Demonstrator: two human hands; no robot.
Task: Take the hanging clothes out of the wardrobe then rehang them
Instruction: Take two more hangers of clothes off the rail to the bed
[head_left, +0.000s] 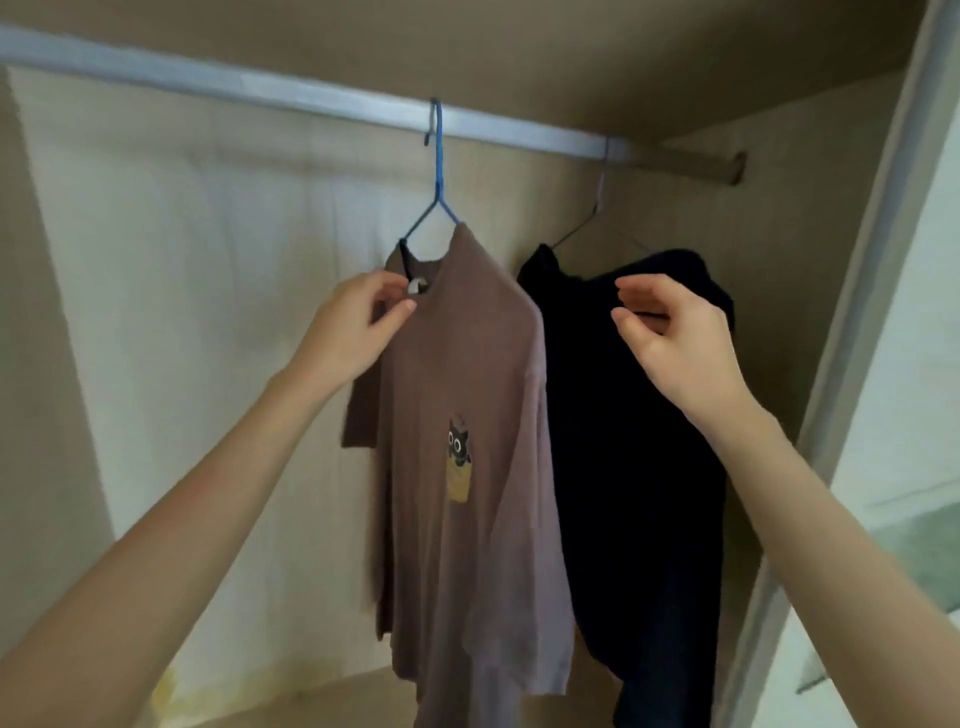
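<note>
While both garments hang on rail (322, 101) | left hand (353, 327) pinches mauve shirt (467, 415) collar | right hand (670, 338) loosely spread, empty, at dark garment (639, 467) | stage unclear

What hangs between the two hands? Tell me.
In the head view, the brown T-shirt on its blue hanger hangs between the left hand and right hand.

A long grey rail (322, 101) runs across the top of the wardrobe. Two hangers hook over it. The blue hanger (435, 171) holds a brown T-shirt (462, 467) with a little cat picture. The thin grey hanger (597, 208), further right, holds dark clothes (639, 467). The two hang near each other.
</note>
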